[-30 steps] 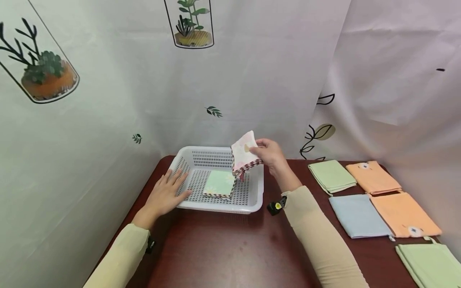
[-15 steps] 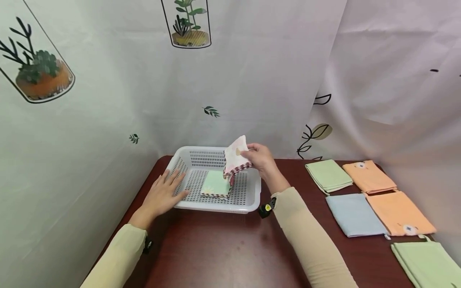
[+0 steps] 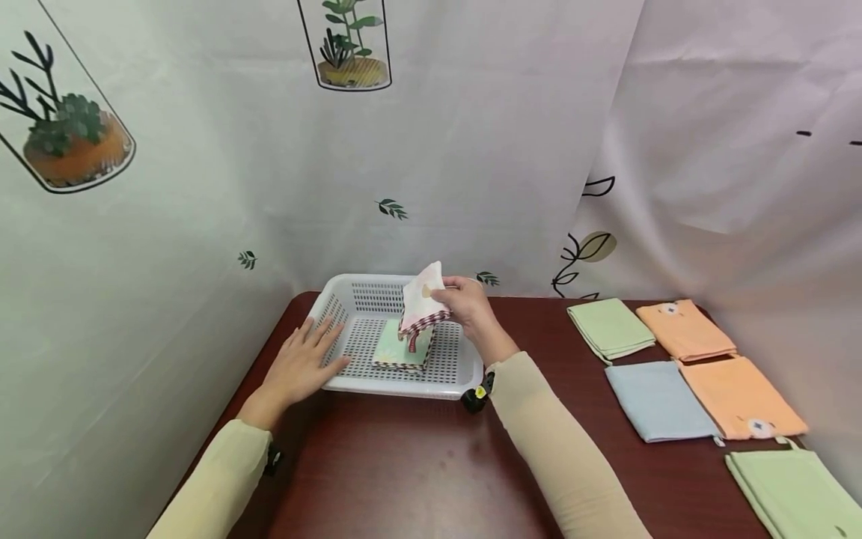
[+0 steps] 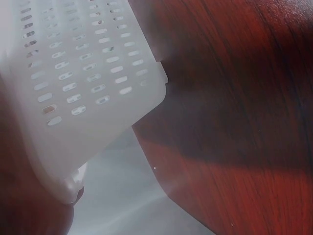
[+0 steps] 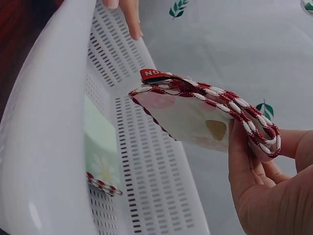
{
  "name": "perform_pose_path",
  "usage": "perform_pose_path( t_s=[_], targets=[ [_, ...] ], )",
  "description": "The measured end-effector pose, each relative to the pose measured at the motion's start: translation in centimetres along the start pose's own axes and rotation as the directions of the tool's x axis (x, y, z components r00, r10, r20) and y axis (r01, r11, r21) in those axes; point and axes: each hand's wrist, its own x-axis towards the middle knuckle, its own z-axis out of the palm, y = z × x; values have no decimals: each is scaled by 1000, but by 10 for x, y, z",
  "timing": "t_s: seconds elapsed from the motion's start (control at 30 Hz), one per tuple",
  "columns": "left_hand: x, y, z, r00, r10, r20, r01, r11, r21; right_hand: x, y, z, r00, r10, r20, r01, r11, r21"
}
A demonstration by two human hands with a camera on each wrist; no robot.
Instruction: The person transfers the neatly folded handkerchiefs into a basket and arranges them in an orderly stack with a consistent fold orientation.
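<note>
My right hand (image 3: 467, 303) pinches a folded white-and-pink cloth (image 3: 422, 303) between thumb and fingers. In the right wrist view the cloth (image 5: 188, 115) shows a red-and-white braided edge and a small red tag (image 5: 152, 74). It hangs over a white slotted plastic basket (image 3: 404, 387). A folded mint-green cloth (image 3: 390, 348) with a daisy print lies on the basket floor, partly hidden by the held one. My left hand (image 3: 299, 367), fingers spread, rests on the basket's left rim; the left wrist view shows the basket's outer wall (image 4: 83, 73).
The basket stands on a dark red table (image 3: 390, 464). To the right lie a green folded cloth (image 3: 611, 328), two orange ones (image 3: 685, 329), a blue one (image 3: 662, 400) and another green one (image 3: 798, 490). A printed curtain (image 3: 458, 150) rises behind the table.
My right hand has moved left and slightly down with the white-and-pink cloth, which is now above the mint-green cloth. My left hand stays on the rim.
</note>
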Motion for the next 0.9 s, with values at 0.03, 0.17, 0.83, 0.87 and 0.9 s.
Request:
perform_pose_path(
  t_s=[0.03,0.17,0.83,0.87,0.9],
  targets=[
    [0,0,0,1000,-1,1,1,1000,0,0,0,1,1000,3,2,-3,1000,5],
    [-1,1,0,1000,-5,1,5,1000,-3,1,2,6,1000,9,10,-9,1000,20],
    [-1,0,-1,1000,-8,6,8,1000,13,8,12,33,998,25,55,-31,993,110],
    [-1,0,0,1000,-10,7,10,1000,10,8,12,34,998,30,56,-36,993,113],
    [-1,1,0,1000,-7,5,7,1000,8,8,13,35,998,34,56,-40,993,115]
  ],
)
